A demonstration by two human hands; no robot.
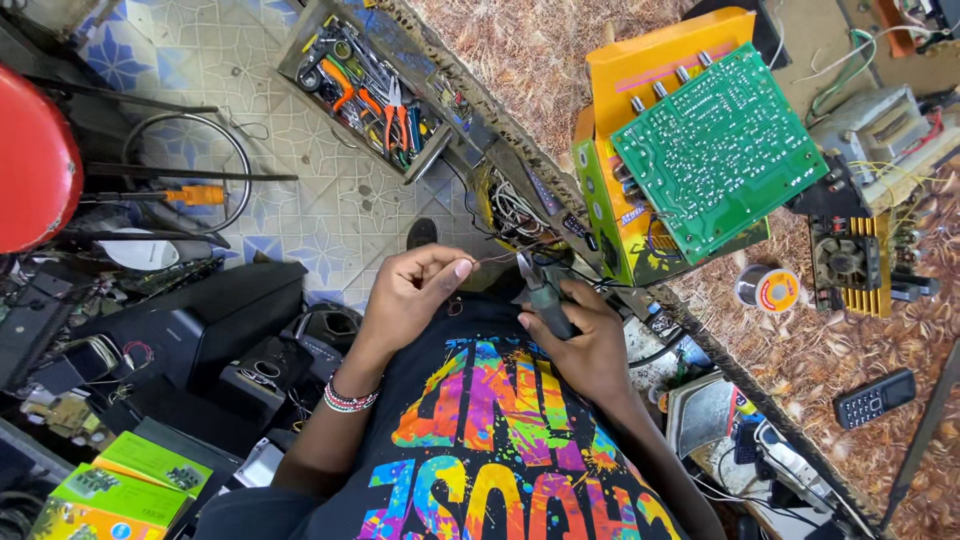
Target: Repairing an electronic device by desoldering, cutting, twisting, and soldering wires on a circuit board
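Observation:
My left hand [408, 292], with a beaded bracelet at the wrist, pinches a thin wire [495, 257] between thumb and fingertips above my lap. My right hand [585, 335] grips a small pair of grey-handled cutters [543, 290]; the jaws point up and meet the wire's far end. Both hands are close together over my black shirt with colourful print [490, 430]. Just right of them, a green circuit board [715, 150] leans on an orange and yellow box [630, 90] on the workbench.
The patterned workbench [830, 340] carries a solder spool [770, 290], a heat-sinked module [850, 265], a transformer [880, 135] and a small phone [875, 397]. A tool tray [370, 95] stands on the tiled floor. Black speakers [200, 340], green boxes [130, 490] and a red round object [30, 160] lie left.

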